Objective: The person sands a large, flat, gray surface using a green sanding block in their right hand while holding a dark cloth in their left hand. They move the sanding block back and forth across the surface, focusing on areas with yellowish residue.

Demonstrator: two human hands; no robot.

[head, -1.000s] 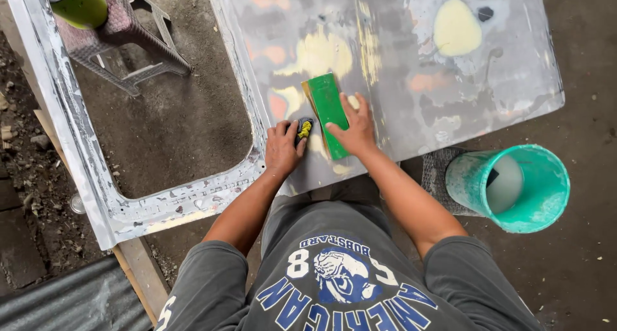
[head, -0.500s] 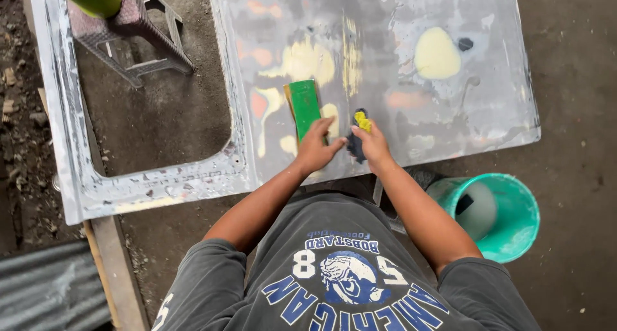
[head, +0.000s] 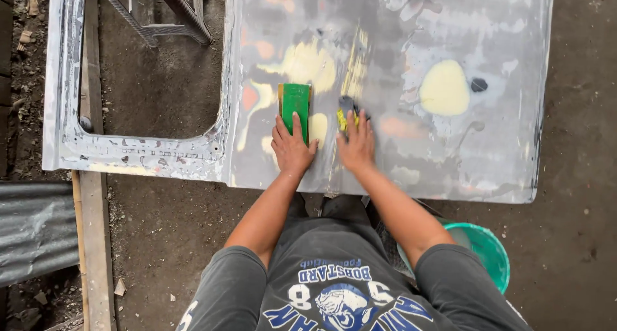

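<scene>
A grey car door panel [head: 450, 164] lies flat before me, smeared with pale yellow filler patches [head: 445, 88]. My left hand [head: 291, 150] presses down on a green sanding block [head: 295, 101] near the panel's middle, its fingers laid over the block's near end. Just to the right, my right hand [head: 357, 144] covers a small yellow and dark sanding pad [head: 346, 111], whose far end pokes out past my fingertips. The two hands lie side by side, a little apart.
The door's window opening [head: 154, 80] shows dirt ground and a plastic stool [head: 168, 11]. A teal bucket [head: 491, 250] stands by my right elbow. A wooden plank [head: 95, 241] and a corrugated sheet [head: 35, 231] lie at the left.
A second ago my right hand held the green block and my left the yellow pad; they have since swapped. Both hands have slid farther onto the panel.
</scene>
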